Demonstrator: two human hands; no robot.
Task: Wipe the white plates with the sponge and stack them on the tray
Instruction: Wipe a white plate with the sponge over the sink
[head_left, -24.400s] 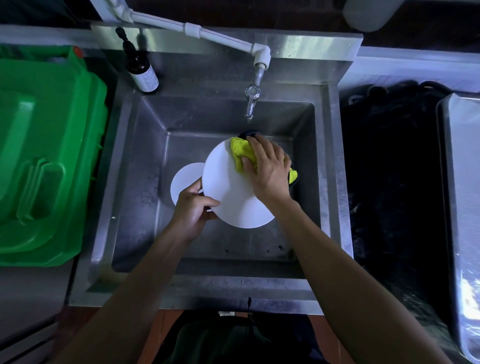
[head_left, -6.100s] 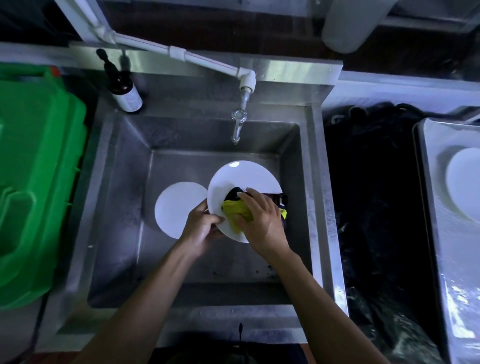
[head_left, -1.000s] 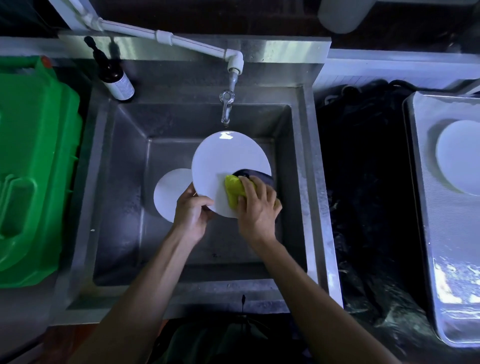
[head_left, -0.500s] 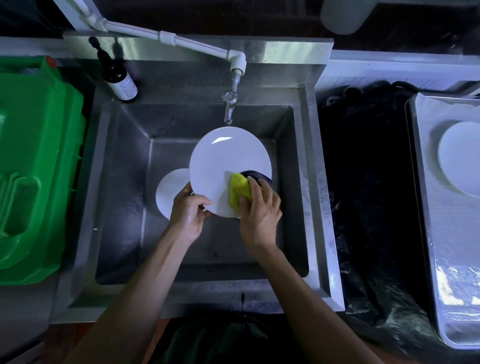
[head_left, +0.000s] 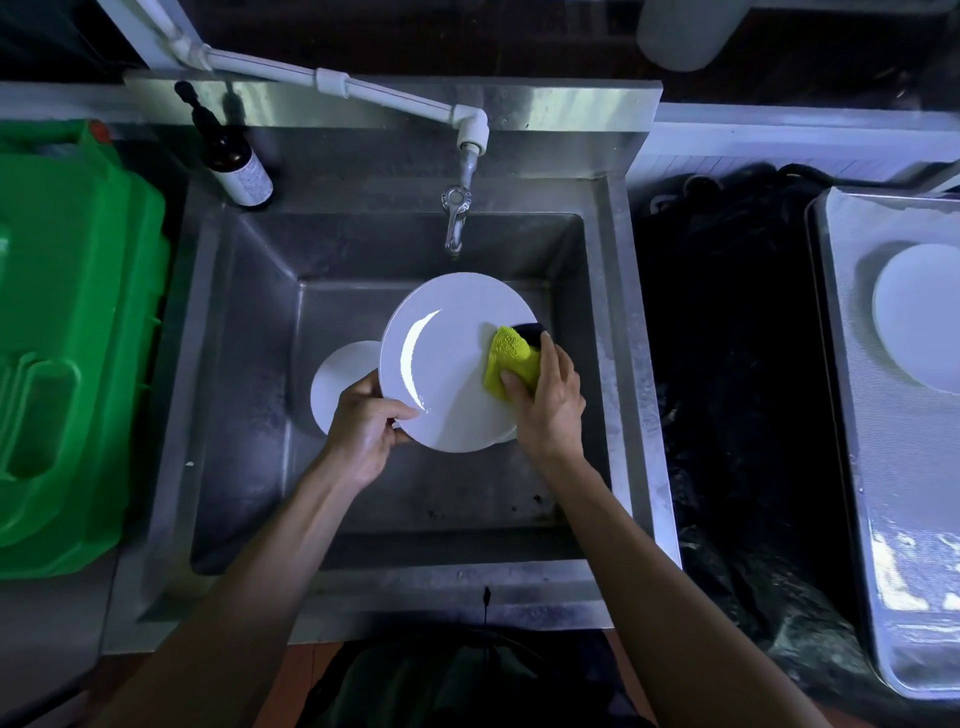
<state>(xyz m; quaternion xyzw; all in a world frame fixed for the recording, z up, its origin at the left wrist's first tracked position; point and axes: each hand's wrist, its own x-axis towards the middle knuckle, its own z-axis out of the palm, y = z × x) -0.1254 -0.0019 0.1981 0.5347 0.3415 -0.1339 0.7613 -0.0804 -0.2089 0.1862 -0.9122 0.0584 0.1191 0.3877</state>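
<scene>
Over the sink, left hand pinches the plate at 8 o'clock, steadying it tilted while right-hand fingers grip the sponge at 3 o'clock.

I see the left hand gripping the white plate by its lower-left rim over the sink. Right hand presses the yellow sponge on the plate's right edge. Second plate on the sink floor, another plate on the tray.

sink plate half hidden, tray plate cropped
</scene>
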